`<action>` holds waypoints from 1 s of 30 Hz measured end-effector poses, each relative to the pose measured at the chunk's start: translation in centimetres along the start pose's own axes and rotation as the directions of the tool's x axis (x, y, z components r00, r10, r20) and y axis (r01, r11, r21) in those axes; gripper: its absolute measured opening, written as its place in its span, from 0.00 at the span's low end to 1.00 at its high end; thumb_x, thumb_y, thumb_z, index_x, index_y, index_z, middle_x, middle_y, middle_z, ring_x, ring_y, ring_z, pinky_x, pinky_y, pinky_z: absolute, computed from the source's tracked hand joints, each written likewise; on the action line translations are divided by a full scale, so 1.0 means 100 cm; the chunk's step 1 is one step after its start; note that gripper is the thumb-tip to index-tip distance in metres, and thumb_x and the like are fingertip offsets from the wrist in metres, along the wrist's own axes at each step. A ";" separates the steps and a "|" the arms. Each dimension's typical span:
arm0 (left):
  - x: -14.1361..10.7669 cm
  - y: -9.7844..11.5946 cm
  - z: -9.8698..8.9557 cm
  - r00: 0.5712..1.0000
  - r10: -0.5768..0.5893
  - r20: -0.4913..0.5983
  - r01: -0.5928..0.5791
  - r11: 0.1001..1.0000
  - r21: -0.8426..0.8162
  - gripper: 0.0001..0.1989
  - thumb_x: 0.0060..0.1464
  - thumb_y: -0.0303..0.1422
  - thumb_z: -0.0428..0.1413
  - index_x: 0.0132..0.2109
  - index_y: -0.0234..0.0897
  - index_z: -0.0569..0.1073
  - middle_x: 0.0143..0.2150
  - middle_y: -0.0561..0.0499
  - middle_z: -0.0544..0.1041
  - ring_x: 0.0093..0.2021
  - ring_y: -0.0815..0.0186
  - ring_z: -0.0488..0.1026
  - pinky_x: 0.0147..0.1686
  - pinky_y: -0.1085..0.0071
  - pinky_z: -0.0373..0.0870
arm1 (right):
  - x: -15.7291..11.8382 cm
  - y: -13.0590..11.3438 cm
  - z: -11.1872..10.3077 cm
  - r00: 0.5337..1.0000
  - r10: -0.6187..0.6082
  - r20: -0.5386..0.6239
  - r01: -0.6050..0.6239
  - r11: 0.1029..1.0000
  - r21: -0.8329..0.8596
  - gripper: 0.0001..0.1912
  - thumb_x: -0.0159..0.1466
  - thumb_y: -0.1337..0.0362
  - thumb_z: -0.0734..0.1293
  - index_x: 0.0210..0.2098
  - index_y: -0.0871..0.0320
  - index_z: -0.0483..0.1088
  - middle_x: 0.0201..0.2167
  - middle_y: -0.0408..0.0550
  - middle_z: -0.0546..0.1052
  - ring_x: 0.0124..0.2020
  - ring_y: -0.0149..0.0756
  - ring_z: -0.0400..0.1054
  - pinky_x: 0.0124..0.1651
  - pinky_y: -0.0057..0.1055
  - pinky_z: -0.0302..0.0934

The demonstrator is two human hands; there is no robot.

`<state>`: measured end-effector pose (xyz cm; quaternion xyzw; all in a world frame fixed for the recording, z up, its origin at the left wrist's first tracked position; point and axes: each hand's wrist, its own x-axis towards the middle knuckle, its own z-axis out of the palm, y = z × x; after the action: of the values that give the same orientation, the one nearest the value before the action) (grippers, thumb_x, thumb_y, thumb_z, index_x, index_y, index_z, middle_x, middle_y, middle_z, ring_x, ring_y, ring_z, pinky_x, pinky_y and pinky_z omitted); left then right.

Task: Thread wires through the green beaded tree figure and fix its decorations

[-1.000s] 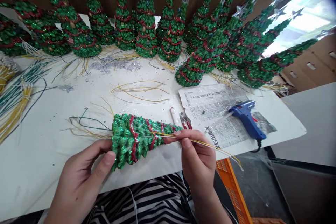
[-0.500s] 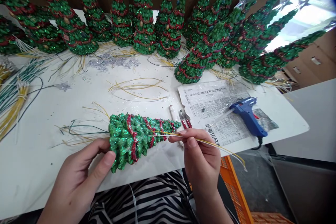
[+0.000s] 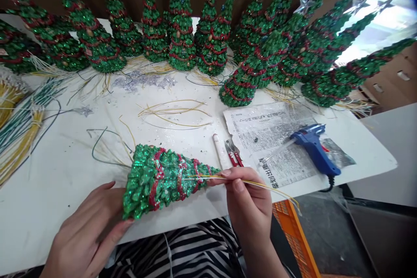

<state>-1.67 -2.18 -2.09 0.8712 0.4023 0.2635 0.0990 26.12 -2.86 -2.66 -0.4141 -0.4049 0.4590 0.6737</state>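
A glittery green Christmas tree figurine (image 3: 171,182) with red garlands lies sideways above the table's front edge, base to the left. My left hand (image 3: 94,221) is closed around its base, the thumb at the lower rim and some fingers hidden behind. Thin yellow, green and pale wires (image 3: 107,145) trail from the base. My right hand (image 3: 249,197) pinches a yellow and a white wire (image 3: 208,177) near the tree's tip. Their left ends lie over the tree's side; whether they enter it I cannot tell. The other ends hang right, past my fingers.
Several finished-looking trees (image 3: 181,39) stand along the back, some with clear stars. Bundled wires (image 3: 28,139) lie left, loose wires (image 3: 176,110) mid-table. Red-handled snippers (image 3: 233,153), a white stick (image 3: 220,150), newspaper (image 3: 254,132) and a blue glue gun (image 3: 314,145) lie right.
The tree has turned in my left hand, and its base has moved down and left. My left hand's grip has shifted left with it. My right hand still pinches the wires near the tip.
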 end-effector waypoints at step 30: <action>-0.014 0.012 0.018 0.996 0.013 -0.085 0.013 0.956 0.293 0.10 0.64 0.26 0.48 0.48 0.37 0.72 0.42 0.45 0.81 0.45 0.62 0.80 0.49 0.69 0.75 | -0.004 -0.002 0.003 0.998 0.016 0.053 -0.019 0.998 0.057 0.07 0.70 0.59 0.66 0.42 0.48 0.78 0.32 0.39 0.83 0.34 0.29 0.79 0.40 0.26 0.74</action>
<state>-0.64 -3.92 -3.69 0.8639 0.4409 0.2384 -0.0486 25.80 -3.21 -2.45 -0.3858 -0.4055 0.4872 0.6703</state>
